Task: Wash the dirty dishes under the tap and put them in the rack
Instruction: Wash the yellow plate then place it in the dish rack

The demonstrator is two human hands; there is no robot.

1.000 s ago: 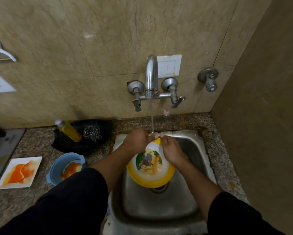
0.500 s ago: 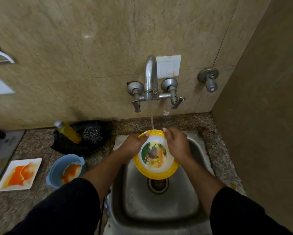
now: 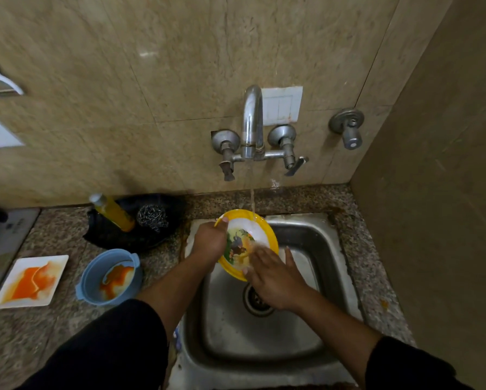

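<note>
**Yellow bowl under the tap: washing in hand**

We judge this the washing step, with the bowl's painted inside looking smeared. Next we need to rub round the whole face, turn it under the stream, then find the rack, which we cannot see.

Nearest us is the steel sink (image 3: pixel 264 347). On the surface (image 3: pixel 163 263) to its left, a stained blue bowl (image 3: pixel 95 267) and white plate (image 3: pixel 57 261) wait. Over the drain our right grip (image 3: pixel 275 277) is spread flat, fingers straight, holding nothing, its tips pressing on the lower inside of the yellow bowl (image 3: pixel 244 225). Our left grip (image 3: pixel 209 242) curls round the bowl's left rim, thumb over the edge, and holds it tilted above the basin. Beyond, water (image 3: pixel 251 190) from the tap (image 3: pixel 253 116) lands near the bowl's far rim.
</note>
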